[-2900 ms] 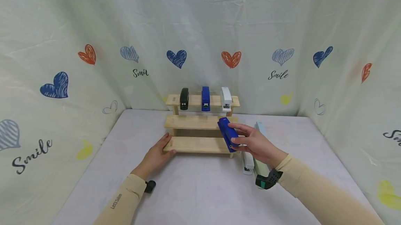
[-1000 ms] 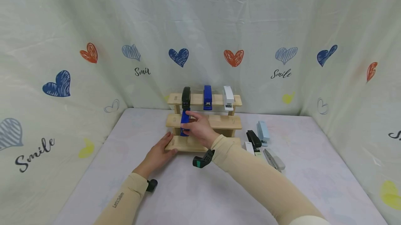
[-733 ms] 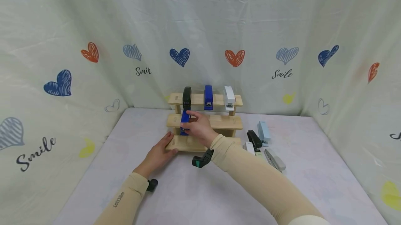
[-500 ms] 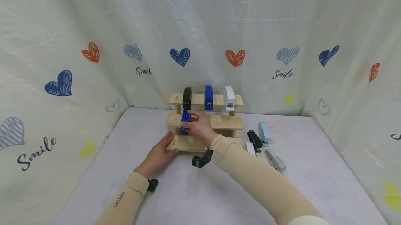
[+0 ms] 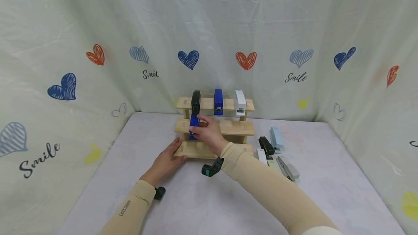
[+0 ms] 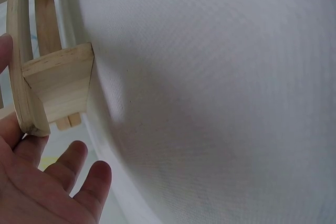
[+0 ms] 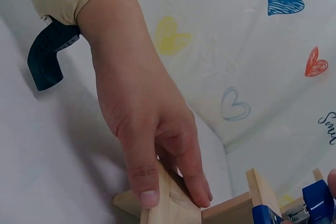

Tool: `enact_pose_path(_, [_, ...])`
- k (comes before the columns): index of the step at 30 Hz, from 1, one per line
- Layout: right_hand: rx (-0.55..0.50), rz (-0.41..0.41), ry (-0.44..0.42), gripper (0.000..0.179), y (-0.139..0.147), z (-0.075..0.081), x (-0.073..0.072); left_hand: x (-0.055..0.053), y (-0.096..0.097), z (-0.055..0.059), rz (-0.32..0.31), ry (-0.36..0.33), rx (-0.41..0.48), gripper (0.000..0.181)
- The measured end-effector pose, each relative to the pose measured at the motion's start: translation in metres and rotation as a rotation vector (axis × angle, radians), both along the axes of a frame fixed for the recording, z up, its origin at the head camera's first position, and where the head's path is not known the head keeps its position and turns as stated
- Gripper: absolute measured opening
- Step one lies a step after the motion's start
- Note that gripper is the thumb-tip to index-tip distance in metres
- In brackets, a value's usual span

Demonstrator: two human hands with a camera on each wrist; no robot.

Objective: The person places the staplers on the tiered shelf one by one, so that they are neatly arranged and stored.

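A three-tier wooden display rack (image 5: 235, 128) stands on the table. My right hand (image 5: 211, 135) pinches a blue stapler (image 5: 194, 120) at the left end of the middle tier, just below a black stapler (image 5: 196, 101) on the top tier. In the right wrist view the blue stapler (image 7: 319, 199) shows at the lower right, a fingertip beside it. My left hand (image 5: 166, 163) grips the left end of the lowest tier, its thumb and fingers on either side of the board, as the right wrist view shows. Loose outer fingers (image 6: 68, 166) appear in the left wrist view.
Another blue stapler (image 5: 218, 102) and a white stapler (image 5: 240, 102) share the top tier. Right of the rack lie a light blue stapler (image 5: 276, 138), a black stapler (image 5: 266, 146), a grey stapler (image 5: 287, 167) and a white one (image 5: 261, 155). A patterned curtain (image 5: 209, 28) surrounds the table.
My right hand has carried the blue stapler from the rack's right side leftward to the middle tier's left end. Over the last second it barely moves. My left hand stays on the rack.
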State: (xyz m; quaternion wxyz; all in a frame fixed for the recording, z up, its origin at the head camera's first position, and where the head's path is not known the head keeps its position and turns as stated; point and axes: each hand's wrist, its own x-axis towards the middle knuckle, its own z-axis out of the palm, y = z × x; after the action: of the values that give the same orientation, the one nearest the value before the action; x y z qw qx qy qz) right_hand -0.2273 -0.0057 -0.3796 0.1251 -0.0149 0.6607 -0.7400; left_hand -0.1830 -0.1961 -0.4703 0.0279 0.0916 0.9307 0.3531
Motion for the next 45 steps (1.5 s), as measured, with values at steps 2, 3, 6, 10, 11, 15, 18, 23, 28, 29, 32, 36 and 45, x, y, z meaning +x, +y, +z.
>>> enact_pose_path(2, [0.005, 0.003, 0.003, 0.059, 0.002, 0.0, 0.002, 0.0, 0.0, 0.0, 0.001, 0.001, -0.001, 0.073])
enact_pose_path(3, [0.012, 0.007, 0.005, 0.06, 0.004, 0.001, 0.002, 0.0, 0.0, 0.0, 0.002, 0.002, -0.001, 0.073])
enact_pose_path(6, [0.028, 0.041, 0.016, 0.062, 0.011, 0.002, 0.005, 0.0, -0.001, -0.001, 0.004, 0.004, 0.005, 0.072])
enact_pose_path(10, [0.047, 0.107, 0.044, 0.062, 0.028, 0.003, 0.009, 0.001, -0.001, -0.001, 0.003, 0.004, 0.014, 0.072])
enact_pose_path(11, [0.051, 0.121, 0.048, 0.062, 0.033, 0.004, 0.01, 0.001, -0.001, 0.0, 0.003, 0.005, 0.013, 0.072])
enact_pose_path(15, [0.117, 0.166, 0.054, 0.062, 0.059, 0.009, 0.012, 0.001, -0.001, 0.001, -0.001, 0.009, 0.003, 0.072])
enact_pose_path(18, [0.182, 0.179, 0.058, 0.062, 0.081, 0.013, 0.012, 0.001, -0.001, 0.001, 0.0, 0.009, -0.005, 0.073])
enact_pose_path(23, [0.249, 0.156, 0.091, 0.06, 0.119, 0.013, 0.012, 0.001, -0.002, 0.001, 0.003, 0.007, -0.003, 0.073])
enact_pose_path(28, [0.309, 0.146, 0.103, 0.06, 0.156, 0.004, 0.012, 0.002, -0.002, 0.001, 0.007, 0.0, 0.003, 0.073])
enact_pose_path(29, [0.324, 0.145, 0.097, 0.06, 0.164, 0.002, 0.012, 0.002, -0.002, 0.001, 0.007, -0.001, 0.002, 0.073])
enact_pose_path(32, [0.366, 0.15, 0.083, 0.061, 0.187, -0.005, 0.013, 0.002, -0.001, 0.002, 0.004, -0.003, -0.004, 0.073])
enact_pose_path(36, [0.423, 0.152, 0.073, 0.063, 0.218, -0.008, 0.014, 0.001, 0.0, 0.003, 0.006, -0.009, -0.008, 0.073])
enact_pose_path(45, [0.447, 0.073, 0.039, 0.064, 0.28, -0.017, 0.008, 0.001, 0.0, 0.0, -0.001, 0.003, -0.012, 0.074])
